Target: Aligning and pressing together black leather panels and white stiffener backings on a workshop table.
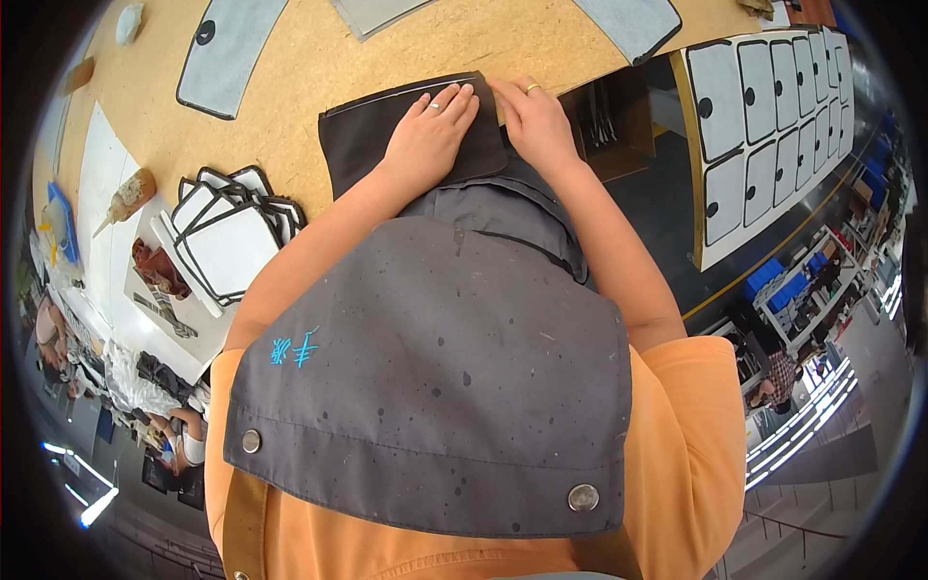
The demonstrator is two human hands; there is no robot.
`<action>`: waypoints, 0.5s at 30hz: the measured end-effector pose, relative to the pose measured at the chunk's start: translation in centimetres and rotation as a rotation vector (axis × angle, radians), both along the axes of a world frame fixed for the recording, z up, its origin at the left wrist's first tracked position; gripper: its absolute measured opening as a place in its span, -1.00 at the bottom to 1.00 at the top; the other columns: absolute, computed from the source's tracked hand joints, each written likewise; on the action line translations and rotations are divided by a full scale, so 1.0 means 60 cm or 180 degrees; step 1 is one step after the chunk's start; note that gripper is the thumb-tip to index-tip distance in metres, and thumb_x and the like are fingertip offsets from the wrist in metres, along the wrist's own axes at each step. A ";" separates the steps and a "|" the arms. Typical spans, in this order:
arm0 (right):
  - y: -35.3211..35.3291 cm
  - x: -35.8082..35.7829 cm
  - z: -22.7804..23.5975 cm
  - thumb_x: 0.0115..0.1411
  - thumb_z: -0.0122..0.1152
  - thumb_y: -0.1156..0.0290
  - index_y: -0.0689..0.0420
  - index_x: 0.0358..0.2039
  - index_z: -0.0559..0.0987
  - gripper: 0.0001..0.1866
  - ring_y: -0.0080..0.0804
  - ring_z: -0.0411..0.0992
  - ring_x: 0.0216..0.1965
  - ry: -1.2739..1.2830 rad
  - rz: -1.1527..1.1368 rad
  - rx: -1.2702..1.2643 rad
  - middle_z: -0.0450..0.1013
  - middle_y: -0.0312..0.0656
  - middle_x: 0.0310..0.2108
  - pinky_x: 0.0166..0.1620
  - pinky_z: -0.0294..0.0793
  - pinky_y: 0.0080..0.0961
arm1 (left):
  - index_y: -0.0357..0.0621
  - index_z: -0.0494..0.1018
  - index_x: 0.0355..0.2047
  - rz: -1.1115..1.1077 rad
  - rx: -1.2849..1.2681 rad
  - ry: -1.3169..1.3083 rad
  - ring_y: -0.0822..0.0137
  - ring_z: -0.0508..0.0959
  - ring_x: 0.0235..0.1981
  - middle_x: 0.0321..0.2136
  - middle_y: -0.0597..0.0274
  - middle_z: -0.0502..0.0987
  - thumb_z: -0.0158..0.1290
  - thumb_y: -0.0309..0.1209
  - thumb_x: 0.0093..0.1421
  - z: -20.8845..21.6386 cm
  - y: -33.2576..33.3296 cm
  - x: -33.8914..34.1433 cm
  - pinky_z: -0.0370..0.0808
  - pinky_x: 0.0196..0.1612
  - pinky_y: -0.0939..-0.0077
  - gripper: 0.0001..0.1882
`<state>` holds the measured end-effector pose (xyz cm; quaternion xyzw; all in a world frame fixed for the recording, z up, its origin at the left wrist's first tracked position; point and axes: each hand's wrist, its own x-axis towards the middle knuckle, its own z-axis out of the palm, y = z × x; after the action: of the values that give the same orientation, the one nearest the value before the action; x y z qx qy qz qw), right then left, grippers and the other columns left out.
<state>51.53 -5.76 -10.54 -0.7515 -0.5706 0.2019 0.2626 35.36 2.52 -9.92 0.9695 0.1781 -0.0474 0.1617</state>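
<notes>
Left grip (pixel 425 138) atop black panel (pixel 360 145); bottle (pixel 131 195), white stack (pixel 232 251)

The panel (pixel 360 137) is black, the apron (pixel 445 377) spotted grey.

The left hand (pixel 428 137) lies flat, palm down, its fingers (pixel 453 103) stretched toward the right hand (pixel 537 121) just beside it, whose index finger (pixel 504 94) reaches forward. Behind the hands, the left forearm (pixel 327 234) and right forearm (pixel 615 232) spread apart.

1 amber nozzled bottle (pixel 130 196) lies near a blue tray (pixel 63 215).
</notes>
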 end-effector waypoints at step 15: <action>0.040 0.052 -0.008 -0.01 0.02 0.48 0.06 -0.18 0.48 -0.69 -0.25 0.40 -0.26 -0.1090 0.0861 -0.0156 0.45 -0.25 -0.36 -0.21 0.29 -0.30 | -0.16 0.24 0.07 0.0102 -0.0259 -0.0154 0.28 0.24 0.14 0.10 0.23 0.26 -0.10 -0.44 0.13 -0.009 0.005 -0.010 0.25 0.09 0.38 -0.55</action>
<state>54.62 -3.34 -11.04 -0.6976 -0.6974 0.1186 0.1140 34.73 2.82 -10.44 0.9600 0.1876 -0.0285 0.2060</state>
